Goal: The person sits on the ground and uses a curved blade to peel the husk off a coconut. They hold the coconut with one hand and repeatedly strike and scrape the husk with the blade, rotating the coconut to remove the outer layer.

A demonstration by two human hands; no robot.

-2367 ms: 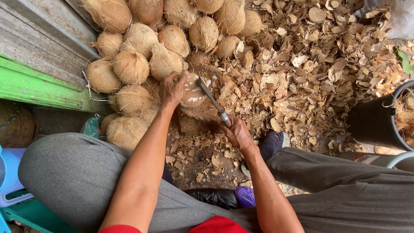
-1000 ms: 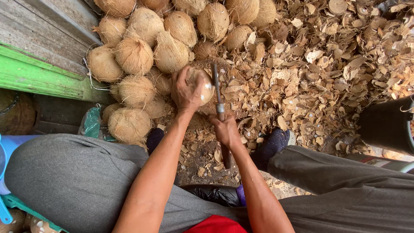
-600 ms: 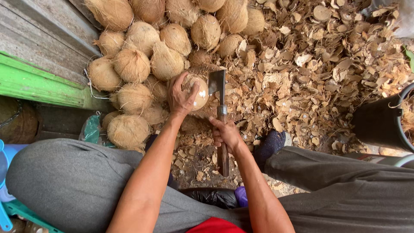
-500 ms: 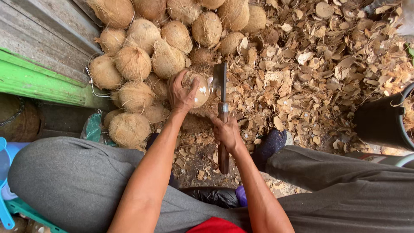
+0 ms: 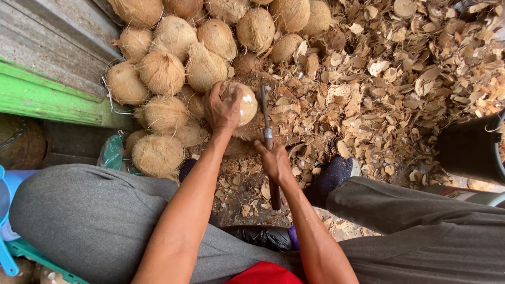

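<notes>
While the left hand (image 5: 223, 111) gripped a coconut (image 5: 239, 102) at centre frame, the right hand (image 5: 274, 160) clasped a knife (image 5: 265, 118).
Its blade stood just beside the coconut, below the coconut pile (image 5: 179, 58) at upper left.

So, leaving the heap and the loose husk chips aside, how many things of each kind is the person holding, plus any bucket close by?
coconut, in the left hand: 1
chopping knife, in the right hand: 1
black bucket: 1
Total: 3
</notes>
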